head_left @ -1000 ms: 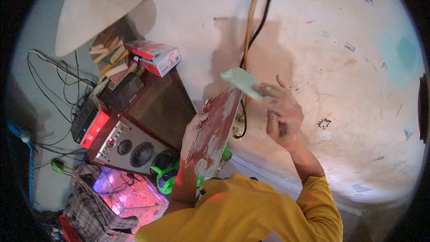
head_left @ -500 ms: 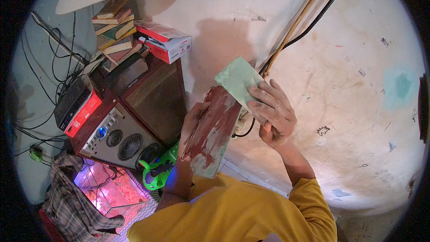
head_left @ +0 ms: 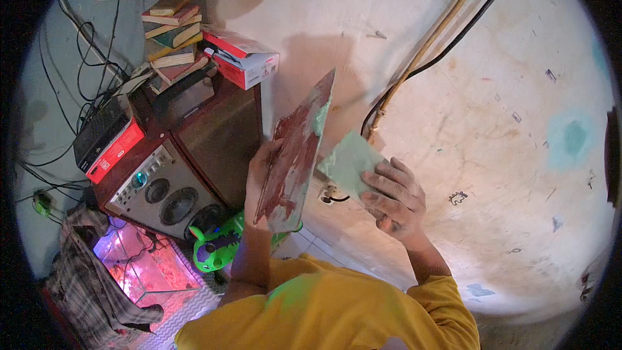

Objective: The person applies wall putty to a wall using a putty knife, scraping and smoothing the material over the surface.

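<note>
My left hand (head_left: 260, 167) grips a long, flat, dark red board (head_left: 291, 159) smeared with greyish-green paste. The board stands steeply tilted, its pointed end upward. Fresh mint-green putty (head_left: 321, 116) clings along its right edge. In my right hand (head_left: 396, 198) is a flat, pale green putty spreader (head_left: 350, 163), held with the fingers laid across its face. The spreader's left corner comes close to the board's right edge; whether they touch, I cannot tell. Dried dust whitens the right fingers. The left fingertips are partly hidden behind the board.
Ahead and right rises a stained wall (head_left: 479, 142) with a mint-green patch (head_left: 575, 137) and hanging cables (head_left: 414, 68). At left are a wooden speaker (head_left: 178, 201), stacked books (head_left: 172, 35), a red-and-white box (head_left: 243, 58), a lit glass tank (head_left: 149, 266) and a green toy (head_left: 217, 249).
The spreader has come off the board's upper end and moved down and right of it. The board has turned more upright and edge-on, showing putty along its right edge.
</note>
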`<state>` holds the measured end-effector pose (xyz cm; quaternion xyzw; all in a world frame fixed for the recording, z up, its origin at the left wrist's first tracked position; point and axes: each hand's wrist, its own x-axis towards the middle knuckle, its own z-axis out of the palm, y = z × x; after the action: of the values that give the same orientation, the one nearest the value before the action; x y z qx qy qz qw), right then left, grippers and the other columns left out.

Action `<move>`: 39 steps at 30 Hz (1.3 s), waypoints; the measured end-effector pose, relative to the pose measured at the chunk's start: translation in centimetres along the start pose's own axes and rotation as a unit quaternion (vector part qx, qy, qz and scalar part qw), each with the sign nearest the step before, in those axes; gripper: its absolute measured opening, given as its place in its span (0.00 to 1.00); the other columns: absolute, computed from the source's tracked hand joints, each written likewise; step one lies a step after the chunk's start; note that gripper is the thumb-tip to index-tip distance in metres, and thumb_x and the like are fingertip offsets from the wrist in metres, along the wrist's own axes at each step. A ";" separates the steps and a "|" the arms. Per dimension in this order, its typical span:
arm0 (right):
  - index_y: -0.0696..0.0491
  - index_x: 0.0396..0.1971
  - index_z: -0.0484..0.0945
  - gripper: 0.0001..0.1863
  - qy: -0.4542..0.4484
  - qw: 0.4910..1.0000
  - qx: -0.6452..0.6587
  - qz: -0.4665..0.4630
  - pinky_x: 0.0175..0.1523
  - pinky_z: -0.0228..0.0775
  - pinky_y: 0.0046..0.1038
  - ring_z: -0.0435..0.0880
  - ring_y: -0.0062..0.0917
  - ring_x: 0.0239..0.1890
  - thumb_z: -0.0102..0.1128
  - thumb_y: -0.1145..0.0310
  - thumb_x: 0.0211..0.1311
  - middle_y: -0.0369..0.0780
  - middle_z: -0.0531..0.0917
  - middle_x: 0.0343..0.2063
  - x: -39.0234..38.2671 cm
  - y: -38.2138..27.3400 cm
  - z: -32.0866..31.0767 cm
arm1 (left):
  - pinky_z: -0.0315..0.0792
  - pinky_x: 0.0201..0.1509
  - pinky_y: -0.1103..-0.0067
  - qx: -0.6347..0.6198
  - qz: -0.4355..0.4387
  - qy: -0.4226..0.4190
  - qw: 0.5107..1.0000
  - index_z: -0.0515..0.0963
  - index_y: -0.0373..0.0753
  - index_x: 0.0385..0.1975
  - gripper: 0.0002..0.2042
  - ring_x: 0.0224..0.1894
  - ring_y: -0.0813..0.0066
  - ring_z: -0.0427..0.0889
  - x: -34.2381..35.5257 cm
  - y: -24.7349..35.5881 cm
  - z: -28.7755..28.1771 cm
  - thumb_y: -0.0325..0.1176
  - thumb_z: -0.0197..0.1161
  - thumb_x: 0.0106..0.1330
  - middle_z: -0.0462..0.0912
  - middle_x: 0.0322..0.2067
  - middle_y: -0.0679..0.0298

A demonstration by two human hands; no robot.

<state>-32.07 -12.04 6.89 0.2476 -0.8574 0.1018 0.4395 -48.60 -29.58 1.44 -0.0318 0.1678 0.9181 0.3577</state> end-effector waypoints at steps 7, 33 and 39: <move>0.62 0.55 0.61 0.23 0.240 0.808 0.360 0.399 0.26 0.73 0.21 0.79 0.23 0.30 0.50 0.69 0.63 0.42 0.77 0.37 0.9 1.0 -2.9 | 0.70 0.11 0.79 0.072 -0.012 0.020 0.997 0.74 0.31 0.42 0.18 0.15 0.69 0.76 -1.6 -2.5 1.5 0.41 0.50 0.66 0.79 0.33 0.47; 0.59 0.61 0.58 0.29 0.116 0.734 0.437 0.507 0.50 0.69 0.19 0.77 0.19 0.45 0.52 0.78 0.57 0.38 0.77 0.44 -4.0 2.4 -5.3 | 0.80 0.32 0.68 -0.042 -0.131 -0.182 0.974 0.71 0.32 0.47 0.17 0.35 0.59 0.82 -2.7 -4.7 1.3 0.39 0.53 0.66 0.79 0.40 0.45; 0.58 0.57 0.66 0.26 0.222 0.842 0.295 0.392 0.48 0.68 0.21 0.76 0.18 0.43 0.57 0.73 0.57 0.37 0.77 0.45 -0.6 2.4 -8.0 | 0.77 0.39 0.73 0.177 -0.037 -0.061 0.982 0.68 0.35 0.55 0.21 0.36 0.64 0.81 -3.1 -3.8 2.5 0.36 0.52 0.62 0.79 0.45 0.55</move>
<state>-27.42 -6.61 11.24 -0.0204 -0.6915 0.5664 0.4478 -43.62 -28.12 3.21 0.0819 0.3047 0.8602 0.4007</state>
